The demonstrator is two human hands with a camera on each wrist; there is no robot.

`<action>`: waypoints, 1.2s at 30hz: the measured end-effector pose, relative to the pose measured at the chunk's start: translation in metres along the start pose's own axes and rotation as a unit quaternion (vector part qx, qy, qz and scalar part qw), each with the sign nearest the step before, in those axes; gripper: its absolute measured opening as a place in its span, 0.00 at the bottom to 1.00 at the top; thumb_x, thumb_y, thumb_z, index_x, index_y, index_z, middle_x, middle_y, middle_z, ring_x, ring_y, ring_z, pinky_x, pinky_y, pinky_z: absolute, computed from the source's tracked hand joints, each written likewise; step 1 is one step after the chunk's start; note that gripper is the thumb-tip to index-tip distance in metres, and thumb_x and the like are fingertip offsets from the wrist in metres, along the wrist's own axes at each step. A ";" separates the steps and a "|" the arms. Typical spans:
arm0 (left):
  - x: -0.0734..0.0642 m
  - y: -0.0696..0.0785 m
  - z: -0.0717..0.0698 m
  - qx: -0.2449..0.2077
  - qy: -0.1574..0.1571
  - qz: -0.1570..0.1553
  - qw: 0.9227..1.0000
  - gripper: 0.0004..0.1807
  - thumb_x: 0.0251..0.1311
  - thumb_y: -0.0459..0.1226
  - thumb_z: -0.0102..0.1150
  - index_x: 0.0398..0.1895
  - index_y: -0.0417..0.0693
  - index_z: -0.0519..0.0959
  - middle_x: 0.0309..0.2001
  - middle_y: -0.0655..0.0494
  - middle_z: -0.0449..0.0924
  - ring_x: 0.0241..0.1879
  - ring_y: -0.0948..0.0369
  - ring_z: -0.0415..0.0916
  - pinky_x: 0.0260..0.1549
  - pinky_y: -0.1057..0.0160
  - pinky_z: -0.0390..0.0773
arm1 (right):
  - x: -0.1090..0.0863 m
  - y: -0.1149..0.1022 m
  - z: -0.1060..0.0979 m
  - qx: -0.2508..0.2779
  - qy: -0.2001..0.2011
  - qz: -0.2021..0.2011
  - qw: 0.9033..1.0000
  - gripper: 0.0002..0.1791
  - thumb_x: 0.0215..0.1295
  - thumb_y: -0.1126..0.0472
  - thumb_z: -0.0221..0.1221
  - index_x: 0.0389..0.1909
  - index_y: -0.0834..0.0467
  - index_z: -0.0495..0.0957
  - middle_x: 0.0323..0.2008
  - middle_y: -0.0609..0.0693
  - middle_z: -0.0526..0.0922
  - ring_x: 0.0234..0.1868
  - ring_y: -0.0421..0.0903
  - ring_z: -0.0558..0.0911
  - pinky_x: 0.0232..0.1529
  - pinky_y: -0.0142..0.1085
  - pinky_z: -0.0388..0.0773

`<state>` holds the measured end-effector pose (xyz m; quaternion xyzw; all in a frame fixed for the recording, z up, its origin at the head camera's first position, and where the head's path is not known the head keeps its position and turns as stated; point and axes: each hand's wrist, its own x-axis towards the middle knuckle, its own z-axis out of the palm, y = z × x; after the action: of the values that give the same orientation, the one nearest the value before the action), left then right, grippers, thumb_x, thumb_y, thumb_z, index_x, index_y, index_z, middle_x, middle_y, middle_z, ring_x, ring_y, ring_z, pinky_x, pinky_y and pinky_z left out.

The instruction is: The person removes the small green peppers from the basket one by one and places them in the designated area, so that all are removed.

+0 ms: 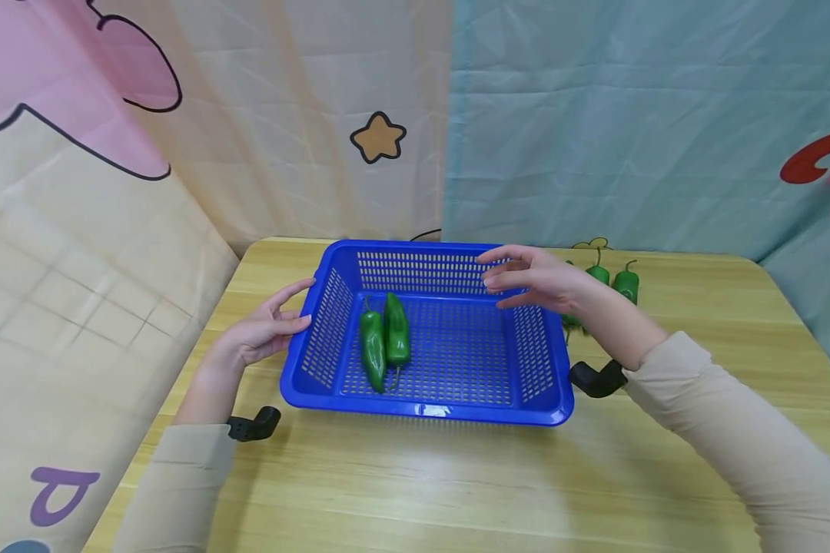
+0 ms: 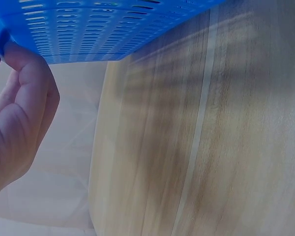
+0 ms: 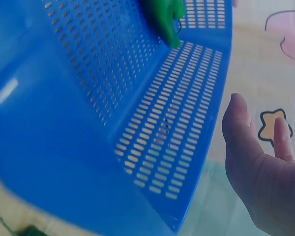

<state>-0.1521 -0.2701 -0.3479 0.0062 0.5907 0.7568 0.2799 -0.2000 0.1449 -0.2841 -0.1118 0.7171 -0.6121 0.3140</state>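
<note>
A blue plastic basket [image 1: 425, 411] with slotted walls stands in the middle of the table. Inside it, towards the left, two long green peppers [image 1: 373, 349] lie side by side. My left hand [image 1: 266, 330] holds the basket's left rim; the left wrist view has its bent fingers [image 2: 32, 73] right at the blue edge. Over the basket's right back part hovers my right hand [image 1: 536, 278], fingers spread and slightly bent, with nothing in it. The right wrist view shows that hand [image 3: 265, 172] apart from the basket wall [image 3: 49, 142].
Several more green peppers [image 1: 625, 284] lie on the wooden table [image 1: 415, 484] behind the right forearm, partly hidden by it. Printed curtains [image 1: 283, 138] hang along the table's back and left sides. Each wrist carries a black camera mount [image 1: 597, 379].
</note>
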 end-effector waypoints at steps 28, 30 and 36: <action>0.000 0.000 0.001 -0.004 0.015 -0.005 1.000 0.41 0.65 0.26 0.47 0.74 0.54 0.39 0.40 0.47 0.80 0.36 0.56 0.82 0.37 0.60 0.81 | 0.046 0.015 0.046 0.014 -0.031 0.020 0.999 0.28 0.59 0.72 0.59 0.62 0.64 0.65 0.44 0.55 0.74 0.48 0.53 0.76 0.53 0.57 0.70; 0.000 0.000 0.002 -0.004 0.014 -0.004 1.000 0.41 0.65 0.26 0.47 0.74 0.54 0.39 0.40 0.47 0.80 0.36 0.56 0.82 0.37 0.61 0.81 | 0.050 0.017 0.050 0.014 -0.030 0.027 0.999 0.28 0.58 0.73 0.59 0.61 0.64 0.66 0.42 0.55 0.74 0.46 0.53 0.77 0.53 0.57 0.70; -0.002 0.000 0.001 -0.003 0.005 0.002 1.000 0.41 0.65 0.26 0.47 0.74 0.53 0.38 0.41 0.47 0.80 0.36 0.56 0.81 0.37 0.61 0.81 | 0.064 0.023 0.064 -0.001 -0.027 0.049 0.998 0.30 0.56 0.73 0.61 0.61 0.62 0.67 0.51 0.63 0.70 0.43 0.49 0.77 0.52 0.57 0.71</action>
<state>-0.1499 -0.2698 -0.3473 0.0027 0.5896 0.7594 0.2752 -0.2070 0.0637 -0.3297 -0.0933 0.7133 -0.5924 0.3627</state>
